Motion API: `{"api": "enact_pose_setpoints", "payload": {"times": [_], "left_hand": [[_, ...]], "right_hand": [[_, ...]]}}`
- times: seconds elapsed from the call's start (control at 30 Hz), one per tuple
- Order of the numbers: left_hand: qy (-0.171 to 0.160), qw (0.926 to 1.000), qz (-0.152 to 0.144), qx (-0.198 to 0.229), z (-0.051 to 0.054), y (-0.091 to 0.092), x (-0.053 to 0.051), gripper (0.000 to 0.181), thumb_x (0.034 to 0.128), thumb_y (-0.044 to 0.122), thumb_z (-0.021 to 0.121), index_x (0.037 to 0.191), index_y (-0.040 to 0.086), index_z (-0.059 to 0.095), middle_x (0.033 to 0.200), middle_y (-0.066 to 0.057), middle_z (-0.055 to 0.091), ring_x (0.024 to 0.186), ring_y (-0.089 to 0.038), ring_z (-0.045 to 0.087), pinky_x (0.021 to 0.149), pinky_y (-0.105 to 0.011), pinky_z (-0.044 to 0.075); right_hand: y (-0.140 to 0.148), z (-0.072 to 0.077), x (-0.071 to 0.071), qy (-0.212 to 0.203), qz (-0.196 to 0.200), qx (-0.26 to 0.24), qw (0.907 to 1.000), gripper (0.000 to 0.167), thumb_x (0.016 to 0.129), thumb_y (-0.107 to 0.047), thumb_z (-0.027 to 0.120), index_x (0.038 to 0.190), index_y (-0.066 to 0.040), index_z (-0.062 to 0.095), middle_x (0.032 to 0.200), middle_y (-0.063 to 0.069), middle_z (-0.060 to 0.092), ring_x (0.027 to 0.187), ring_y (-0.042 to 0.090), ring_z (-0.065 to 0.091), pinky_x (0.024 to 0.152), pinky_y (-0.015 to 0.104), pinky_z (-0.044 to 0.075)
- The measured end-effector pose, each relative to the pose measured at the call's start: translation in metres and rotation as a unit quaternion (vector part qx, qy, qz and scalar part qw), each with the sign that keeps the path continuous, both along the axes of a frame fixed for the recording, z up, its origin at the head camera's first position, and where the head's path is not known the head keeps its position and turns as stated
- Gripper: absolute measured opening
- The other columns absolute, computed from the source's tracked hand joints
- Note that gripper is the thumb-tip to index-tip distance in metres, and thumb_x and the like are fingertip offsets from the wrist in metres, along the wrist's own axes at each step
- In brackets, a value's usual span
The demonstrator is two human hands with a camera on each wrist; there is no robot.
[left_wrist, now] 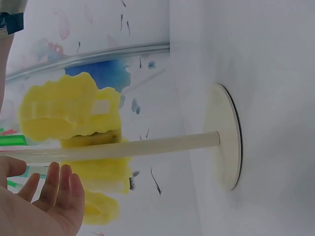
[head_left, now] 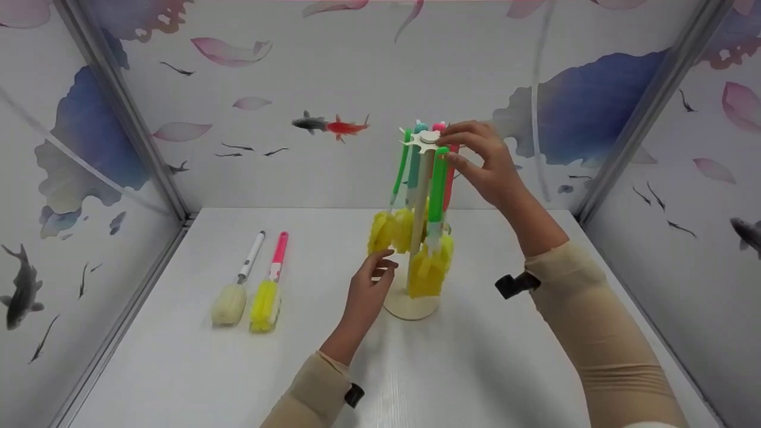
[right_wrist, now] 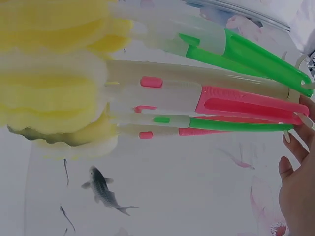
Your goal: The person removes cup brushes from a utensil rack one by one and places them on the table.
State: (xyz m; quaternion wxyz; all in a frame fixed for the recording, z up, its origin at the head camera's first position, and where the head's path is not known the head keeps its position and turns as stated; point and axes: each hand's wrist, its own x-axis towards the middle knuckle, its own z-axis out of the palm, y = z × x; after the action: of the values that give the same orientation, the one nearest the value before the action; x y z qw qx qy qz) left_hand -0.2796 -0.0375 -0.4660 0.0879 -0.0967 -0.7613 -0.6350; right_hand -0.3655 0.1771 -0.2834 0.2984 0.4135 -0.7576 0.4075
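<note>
Fish- and petal-printed panels (head_left: 386, 71) enclose my white desk (head_left: 178, 386). Roughly midway between its side edges stands a beige rack (head_left: 420, 202), hung with sponge-headed bottle brushes (head_left: 429, 273). My left hand (head_left: 368, 285), fingers loosely open, is beside the pole; my right hand (head_left: 484, 160) reaches the notched top, its grip impossible to tell. Nearer the left edge lie a white-handled brush (head_left: 229, 304) and a pink-handled brush (head_left: 266, 303).

From here I see the stand (head_left: 411, 309) on the bench (head_left: 178, 380); brushes (head_left: 437, 196) hang around its pole (head_left: 418, 220). Well apart, on the person's left, two more brushes (head_left: 269, 291) lie side by side. Behind the bench is a wall (head_left: 333, 178).
</note>
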Motion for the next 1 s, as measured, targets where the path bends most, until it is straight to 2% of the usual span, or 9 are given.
{"api": "enact_pose_setpoints", "payload": {"times": [0.2,0.4,0.6,0.7,0.87,1.0], "left_hand": [[-0.006,1.0000,0.003,-0.004,-0.001,0.001,0.001,0.033,0.0994,0.018,0.052,0.132,0.015,0.056,0.115,-0.001,0.062,0.103,-0.018,0.056,0.088,-0.036,0.049],[0.005,0.9999,-0.004,-0.011,-0.002,0.003,0.000,0.035,0.0998,0.021,0.053,0.134,0.015,0.054,0.122,-0.003,0.059,0.109,-0.017,0.055,0.091,-0.038,0.047],[0.011,0.9998,-0.009,-0.010,-0.001,0.007,0.001,0.039,0.0991,0.024,0.054,0.136,0.013,0.052,0.132,-0.004,0.053,0.118,-0.025,0.051,0.096,-0.040,0.044],[0.014,0.9998,-0.005,-0.009,-0.001,0.008,0.002,0.040,0.0990,0.026,0.054,0.137,0.014,0.050,0.132,-0.002,0.052,0.118,-0.024,0.050,0.097,-0.041,0.042],[0.025,0.9997,-0.001,-0.003,-0.004,0.008,0.003,0.045,0.0981,0.033,0.057,0.138,0.014,0.048,0.132,-0.002,0.051,0.116,-0.019,0.049,0.098,-0.041,0.041],[0.026,0.9996,0.008,-0.004,-0.005,0.007,0.001,0.056,0.0937,0.038,0.064,0.140,0.012,0.045,0.133,-0.003,0.049,0.117,-0.020,0.047,0.099,-0.040,0.040]], "right_hand": [[0.000,-0.002,-0.003,0.029,-0.054,0.010,0.9981,0.019,0.092,-0.014,0.067,0.109,-0.008,0.073,0.118,0.005,0.064,0.111,0.019,0.047,0.092,0.039,0.041],[-0.006,-0.001,0.001,0.078,-0.111,0.012,0.9907,0.020,0.093,-0.023,0.067,0.105,-0.008,0.075,0.110,0.005,0.067,0.103,0.021,0.051,0.088,0.041,0.042],[-0.015,0.000,0.006,0.141,-0.163,0.037,0.9758,0.025,0.093,-0.031,0.067,0.100,-0.008,0.076,0.099,0.008,0.068,0.093,0.026,0.052,0.080,0.041,0.041],[-0.020,0.000,0.008,0.161,-0.188,0.044,0.9678,0.029,0.091,-0.035,0.068,0.098,-0.008,0.076,0.094,0.008,0.067,0.089,0.027,0.052,0.077,0.041,0.041],[-0.029,0.000,0.012,0.181,-0.234,0.054,0.9537,0.035,0.092,-0.040,0.066,0.094,-0.007,0.076,0.088,0.009,0.064,0.085,0.029,0.051,0.075,0.042,0.042],[-0.036,0.000,0.015,0.190,-0.263,0.052,0.9445,0.036,0.093,-0.041,0.064,0.094,-0.007,0.076,0.086,0.010,0.063,0.083,0.029,0.052,0.073,0.042,0.043]]}}
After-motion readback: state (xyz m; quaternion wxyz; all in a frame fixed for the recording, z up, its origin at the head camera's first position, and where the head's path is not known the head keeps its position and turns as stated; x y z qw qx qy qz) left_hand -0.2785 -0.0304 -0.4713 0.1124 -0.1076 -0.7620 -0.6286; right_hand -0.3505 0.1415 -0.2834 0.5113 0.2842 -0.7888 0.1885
